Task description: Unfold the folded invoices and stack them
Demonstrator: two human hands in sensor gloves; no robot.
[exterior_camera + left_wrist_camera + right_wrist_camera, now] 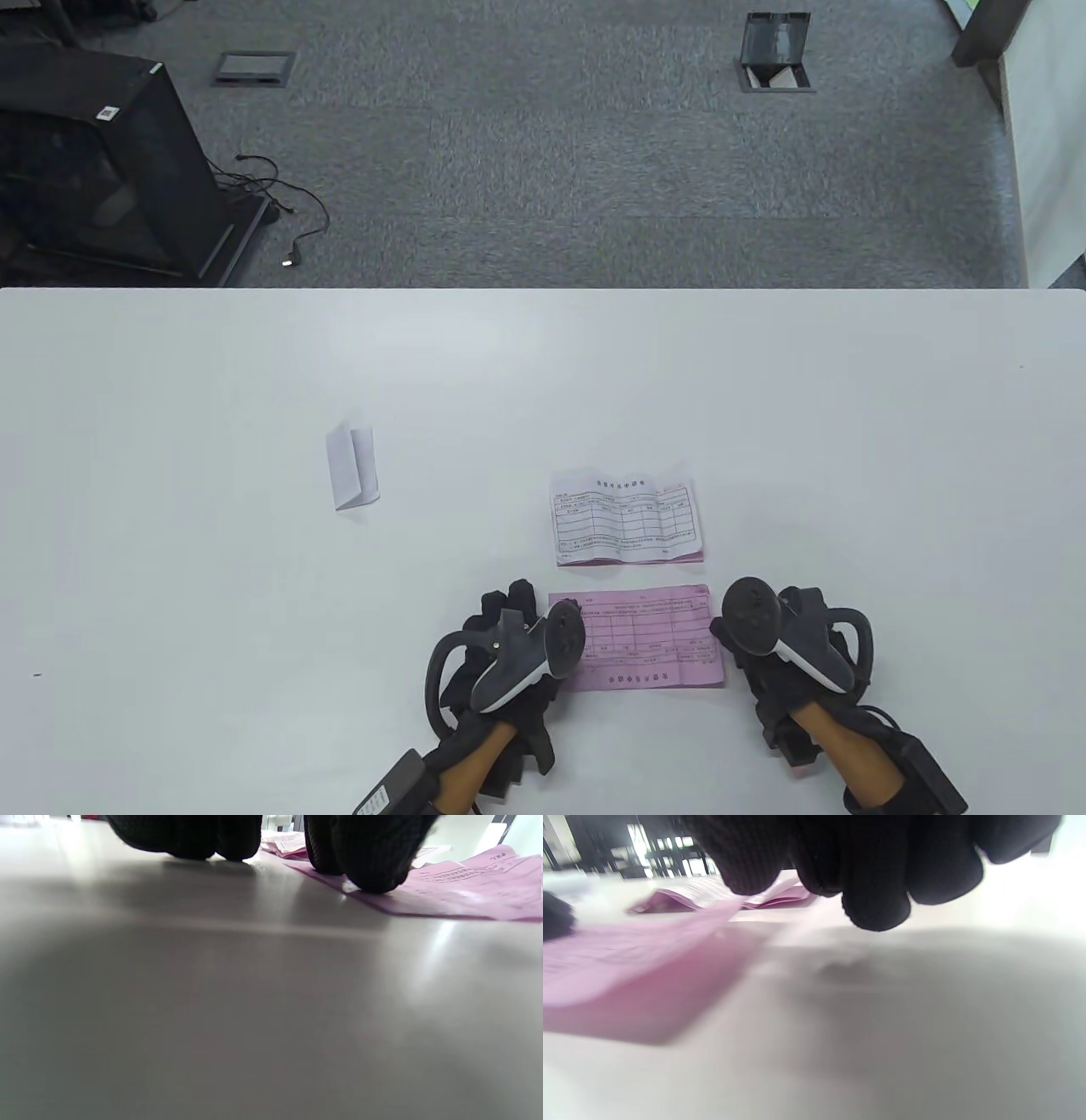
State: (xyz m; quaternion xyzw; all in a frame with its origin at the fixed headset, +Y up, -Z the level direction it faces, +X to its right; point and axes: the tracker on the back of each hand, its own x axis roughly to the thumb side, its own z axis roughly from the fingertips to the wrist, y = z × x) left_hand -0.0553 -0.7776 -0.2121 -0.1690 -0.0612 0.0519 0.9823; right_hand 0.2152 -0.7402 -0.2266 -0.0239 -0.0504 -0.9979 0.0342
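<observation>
Both my hands, left (509, 654) and right (780, 645), flatten the pink invoice (649, 641) at lower centre; fingers touch it, their curl I cannot tell.

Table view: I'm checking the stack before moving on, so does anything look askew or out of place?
The stack sits slightly rotated, pink edges showing under the white sheet. One folded invoice lies apart, unopened. The pink invoice isn't stacked yet.

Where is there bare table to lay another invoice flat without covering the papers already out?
Bare table runs right of the white-topped stack, and also between that stack and the folded white slip, and left of the slip. It is crowded near the front edge, where both hands flank the pink invoice.
</observation>
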